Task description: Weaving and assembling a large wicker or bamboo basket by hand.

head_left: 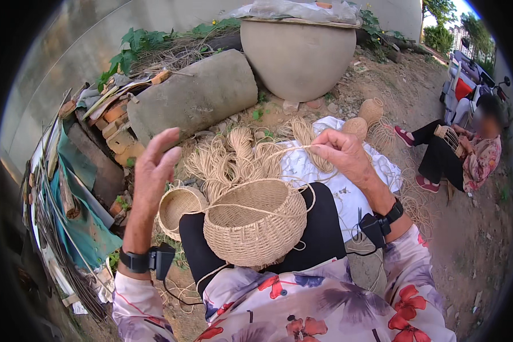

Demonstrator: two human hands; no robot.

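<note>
A round woven basket (256, 228) of tan cord rests tilted on my lap, its opening facing up and away from me. One loose strand lies across its mouth. My right hand (347, 159) is raised beyond the basket on the right, thumb and fingers pinching a cord (290, 150) that runs off to the left. My left hand (158, 162) is up on the left, apart from the basket, its fingers spread with nothing visible in them. Below it, by my left knee, sits a smaller woven basket (181, 210).
Coiled cord bundles (233, 159) lie on the ground ahead, beside a white cloth (347, 196). A concrete cylinder (199, 91) and a large clay vat (299, 57) stand behind. Bricks and teal sheeting (82, 211) fill the left. On the right, a seated person (479, 154) holds wickerwork near a scooter (461, 85).
</note>
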